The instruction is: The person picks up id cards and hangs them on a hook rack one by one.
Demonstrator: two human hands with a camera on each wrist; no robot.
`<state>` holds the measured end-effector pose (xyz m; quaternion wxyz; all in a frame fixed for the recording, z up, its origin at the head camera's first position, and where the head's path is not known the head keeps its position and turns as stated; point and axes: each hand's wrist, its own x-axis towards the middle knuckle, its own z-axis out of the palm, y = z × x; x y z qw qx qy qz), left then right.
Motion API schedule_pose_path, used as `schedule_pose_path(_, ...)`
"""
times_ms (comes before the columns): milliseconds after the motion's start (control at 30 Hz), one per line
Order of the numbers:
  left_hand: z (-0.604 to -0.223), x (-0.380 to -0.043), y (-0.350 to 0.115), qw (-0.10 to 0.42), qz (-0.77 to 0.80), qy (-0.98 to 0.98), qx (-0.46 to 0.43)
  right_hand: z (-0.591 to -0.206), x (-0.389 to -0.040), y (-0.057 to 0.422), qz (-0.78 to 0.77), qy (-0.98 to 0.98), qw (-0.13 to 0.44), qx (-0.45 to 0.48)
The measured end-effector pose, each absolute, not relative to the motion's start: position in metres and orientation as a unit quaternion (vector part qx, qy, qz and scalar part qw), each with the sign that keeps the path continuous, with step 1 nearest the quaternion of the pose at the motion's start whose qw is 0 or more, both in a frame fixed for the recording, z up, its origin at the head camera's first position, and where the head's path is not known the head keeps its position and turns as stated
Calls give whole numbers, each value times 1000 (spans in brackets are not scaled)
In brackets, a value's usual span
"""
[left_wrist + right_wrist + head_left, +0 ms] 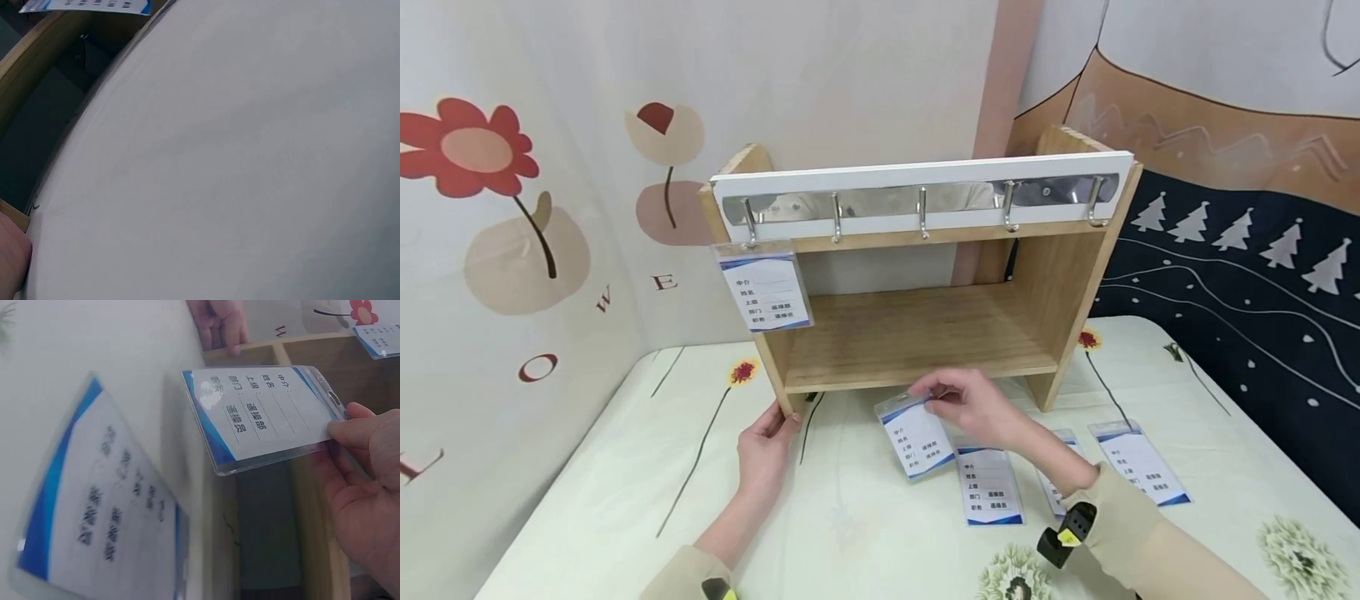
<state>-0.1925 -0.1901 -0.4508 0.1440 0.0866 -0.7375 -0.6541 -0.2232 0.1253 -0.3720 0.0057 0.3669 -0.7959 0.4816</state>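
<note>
My right hand (973, 408) pinches the top edge of a clear-sleeved name badge (919, 440) between thumb and fingers, above the table in front of a small wooden shelf (917, 333). In the right wrist view this badge (256, 415) is tilted, its slot end by the thumb. My left hand (765, 454) grips the foot of the shelf's left side panel, thumb at the front. Across the shelf's top runs a white rail (880, 227) with several metal hooks. Another badge (766, 290) hangs from the leftmost hook.
More badges lie on the table: one (989, 487) just below the right hand, one (1138, 467) farther right, and one (1051, 492) partly hidden by the right forearm. The flowered tablecloth (865, 542) meets patterned curtains behind the shelf.
</note>
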Motion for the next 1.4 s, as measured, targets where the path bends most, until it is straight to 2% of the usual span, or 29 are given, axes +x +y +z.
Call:
schedule_pose_path(933,-450,-194,-190,145,-643,-746,95,-301,-227,77,593,-675,195,393)
schedule_pose_path(1400,-450,-194,-190,143,-651,-740,92,-278,-228,53,619,-625,252,404)
